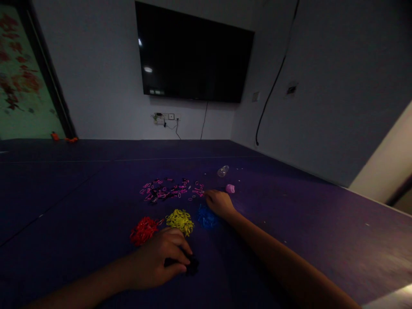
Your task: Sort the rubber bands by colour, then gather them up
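Observation:
Small loops that look like rubber bands lie sorted by colour on the dark purple surface. My left hand [165, 257] is curled in a loose pinch at the edge of a black pile [192, 265]; whether a band is between the fingertips is too dark to tell. Just beyond that hand are a red pile [143, 231] and a yellow pile [180, 220]. My right hand [220, 203] reaches past a blue pile [206, 216], its fingers bent down and closed beside scattered pink and black bands [165, 192]. Its fingertips are partly hidden.
A clear plastic bottle-like container [222, 171] lies tipped over at the back, near a crumpled pink lump [230, 189]. Beyond the surface, a large dark television [195, 56] hangs on the wall, with sockets and cables [169, 116] below it. Another wall runs along the right.

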A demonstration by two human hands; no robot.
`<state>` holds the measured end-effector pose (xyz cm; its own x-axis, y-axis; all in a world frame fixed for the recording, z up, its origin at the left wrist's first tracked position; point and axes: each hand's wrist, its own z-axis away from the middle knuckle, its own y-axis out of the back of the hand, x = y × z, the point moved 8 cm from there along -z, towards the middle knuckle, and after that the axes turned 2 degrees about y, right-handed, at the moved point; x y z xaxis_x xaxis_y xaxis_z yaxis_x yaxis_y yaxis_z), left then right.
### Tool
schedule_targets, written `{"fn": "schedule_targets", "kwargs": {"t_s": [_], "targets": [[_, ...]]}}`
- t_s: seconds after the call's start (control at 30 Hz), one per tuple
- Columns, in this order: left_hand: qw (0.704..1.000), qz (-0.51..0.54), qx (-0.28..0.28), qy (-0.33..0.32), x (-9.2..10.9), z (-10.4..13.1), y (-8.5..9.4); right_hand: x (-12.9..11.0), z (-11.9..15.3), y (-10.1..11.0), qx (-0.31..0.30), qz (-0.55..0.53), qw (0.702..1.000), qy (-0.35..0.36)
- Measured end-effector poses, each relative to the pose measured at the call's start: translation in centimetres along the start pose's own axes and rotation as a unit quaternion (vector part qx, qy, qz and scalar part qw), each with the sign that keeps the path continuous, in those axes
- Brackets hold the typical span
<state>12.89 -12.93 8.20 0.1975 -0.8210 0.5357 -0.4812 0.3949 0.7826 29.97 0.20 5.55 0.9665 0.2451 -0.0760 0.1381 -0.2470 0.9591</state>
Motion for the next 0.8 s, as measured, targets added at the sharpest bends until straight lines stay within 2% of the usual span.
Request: {"fn": "schedule_targets", "kwargs": {"t_s": [0.3,0.47,0.63,0.8], "targets": [[0.998,0.037,0.042,0.014,-1.3,-0.1,0.9,-0.1,0.0,0.1,0.004,-0.011,1.000,0.008],[0.994,0.044,0.089,0.052,-2.5,0.1,1.3,0.0,-0.1,-0.1,0.005,-0.009,1.000,0.008],[0.995,0.043,0.072,0.054,-1.9,0.2,0.5,0.0,-0.2,-0.2,0.002,-0.005,1.000,0.004],[0.982,-0.041,0.169,0.078,-2.4,0.4,3.2,0.1,-0.2,-0.2,0.010,-0.014,1.000,0.009]]}}
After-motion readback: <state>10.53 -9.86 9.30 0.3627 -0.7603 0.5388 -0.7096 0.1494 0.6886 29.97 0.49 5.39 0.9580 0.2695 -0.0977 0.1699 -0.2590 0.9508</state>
